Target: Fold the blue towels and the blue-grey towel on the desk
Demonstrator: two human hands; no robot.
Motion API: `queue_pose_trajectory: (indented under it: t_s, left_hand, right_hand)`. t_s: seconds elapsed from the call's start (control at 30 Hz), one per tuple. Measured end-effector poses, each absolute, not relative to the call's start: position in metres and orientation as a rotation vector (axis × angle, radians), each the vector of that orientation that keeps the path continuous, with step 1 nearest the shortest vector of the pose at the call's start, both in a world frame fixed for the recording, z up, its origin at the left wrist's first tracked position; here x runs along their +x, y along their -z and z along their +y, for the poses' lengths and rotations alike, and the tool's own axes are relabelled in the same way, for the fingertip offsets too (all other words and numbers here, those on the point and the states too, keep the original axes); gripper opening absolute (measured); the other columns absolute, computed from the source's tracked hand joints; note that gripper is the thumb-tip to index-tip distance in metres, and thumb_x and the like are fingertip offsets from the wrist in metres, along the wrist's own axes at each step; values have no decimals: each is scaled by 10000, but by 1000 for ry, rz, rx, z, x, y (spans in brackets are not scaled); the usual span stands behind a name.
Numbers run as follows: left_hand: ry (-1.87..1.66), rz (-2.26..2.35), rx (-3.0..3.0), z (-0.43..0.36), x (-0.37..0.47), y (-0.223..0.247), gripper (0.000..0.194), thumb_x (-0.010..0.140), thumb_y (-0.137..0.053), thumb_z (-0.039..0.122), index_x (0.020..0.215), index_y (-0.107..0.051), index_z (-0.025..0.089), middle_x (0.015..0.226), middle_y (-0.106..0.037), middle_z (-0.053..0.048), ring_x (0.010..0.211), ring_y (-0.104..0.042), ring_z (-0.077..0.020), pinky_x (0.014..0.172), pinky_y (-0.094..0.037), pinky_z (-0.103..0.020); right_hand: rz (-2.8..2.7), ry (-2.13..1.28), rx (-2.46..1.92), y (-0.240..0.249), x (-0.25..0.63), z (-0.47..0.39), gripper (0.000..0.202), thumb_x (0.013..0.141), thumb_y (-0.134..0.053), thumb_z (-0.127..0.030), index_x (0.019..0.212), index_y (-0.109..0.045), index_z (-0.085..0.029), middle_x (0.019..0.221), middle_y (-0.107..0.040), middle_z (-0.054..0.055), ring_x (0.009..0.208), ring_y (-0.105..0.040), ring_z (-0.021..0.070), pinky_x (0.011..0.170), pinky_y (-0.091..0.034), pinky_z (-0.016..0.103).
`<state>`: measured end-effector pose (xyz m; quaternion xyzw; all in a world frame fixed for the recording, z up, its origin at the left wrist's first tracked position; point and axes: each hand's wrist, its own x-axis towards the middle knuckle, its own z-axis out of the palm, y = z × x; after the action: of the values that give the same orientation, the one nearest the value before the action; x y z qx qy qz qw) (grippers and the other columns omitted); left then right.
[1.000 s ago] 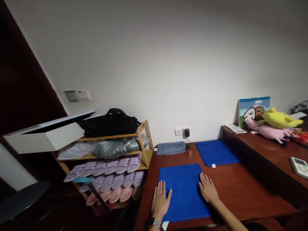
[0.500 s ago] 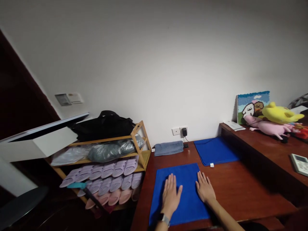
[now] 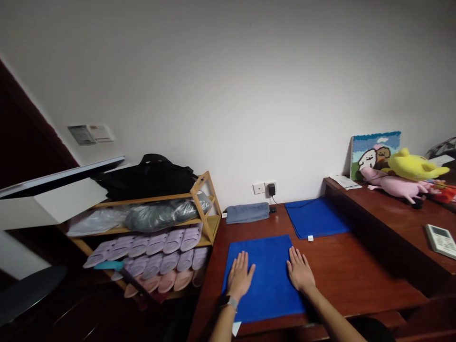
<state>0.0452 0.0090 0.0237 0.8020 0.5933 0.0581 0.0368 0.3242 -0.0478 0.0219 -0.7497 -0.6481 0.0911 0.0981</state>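
Note:
A blue cloth point(image 3: 267, 280) lies spread flat on the brown wooden desk point(image 3: 356, 270), a small white tag showing at its near left corner. My left hand point(image 3: 241, 275) rests palm down on the cloth's left side, fingers stretched out, a watch at the wrist. Along the right edge of the same cloth lies my right hand point(image 3: 299, 270), also flat with fingers extended. Neither hand holds anything. Beyond the right hand is a second blue cloth point(image 3: 317, 218), folded, with a white tag.
A rolled grey-blue towel point(image 3: 247, 213) sits by the wall near a black plug adapter point(image 3: 271, 189). To the left stands a wooden rack point(image 3: 206, 204) with slippers and a black bag point(image 3: 149, 178). On the raised right shelf are plush toys point(image 3: 409, 166) and a calculator-like device point(image 3: 441, 241).
My left hand has slid left across the cloth toward its left edge. The right hand stays by the right edge, and the view has shifted slightly.

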Motion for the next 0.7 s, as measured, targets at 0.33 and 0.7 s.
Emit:
queue_pose_trajectory:
  t_s: [0.33, 0.7]
  left_hand:
    - [-307, 1960, 2410, 16, -10, -6, 800, 1061, -173, 626, 1651, -307, 103, 1732, -267, -125, 1608, -246, -268, 1313, -239, -468]
    - [-306, 1968, 2413, 10, -9, -11, 780, 1064, -178, 618, 1659, -291, 127, 1725, -274, -126, 1603, -250, -270, 1307, -264, -492]
  right_hand:
    - [-1917, -299, -2287, -13, 327, -37, 689, 1053, -178, -414, 1669, -233, -111, 1740, -219, 60, 1620, -176, 246, 1318, -149, 466]
    - [-1964, -293, -2213, -25, 333, 23, 675, 1057, -170, -383, 1670, -243, -112, 1743, -226, 78, 1620, -177, 234, 1309, -149, 433]
